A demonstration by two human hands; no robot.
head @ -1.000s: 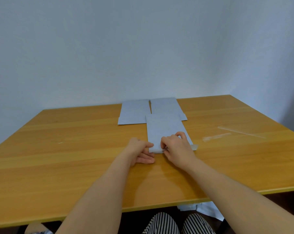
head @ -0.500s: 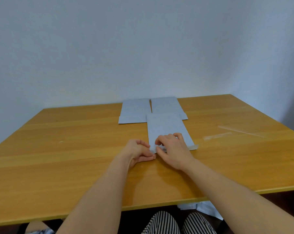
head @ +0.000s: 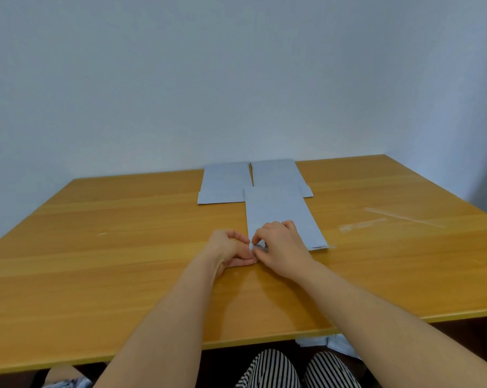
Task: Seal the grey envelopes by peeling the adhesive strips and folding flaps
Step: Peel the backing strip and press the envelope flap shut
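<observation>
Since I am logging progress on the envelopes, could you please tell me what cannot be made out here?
- Head view: near left corner of the near envelope, covered by the right hand and left hand.
- Adhesive strip state: too small, blocked by fingers.
- Far envelopes: sealing unreadable.
- Grey items below the table: mostly hidden by its edge.

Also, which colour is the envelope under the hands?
Pale grey, plain with no pattern. The envelope shows best in the head view, the only one.

No readable text, no labels, no brands, no numbers, no signs, grey envelopes plain and unmarked beyond the fingers, bench bare wood grain only
</observation>
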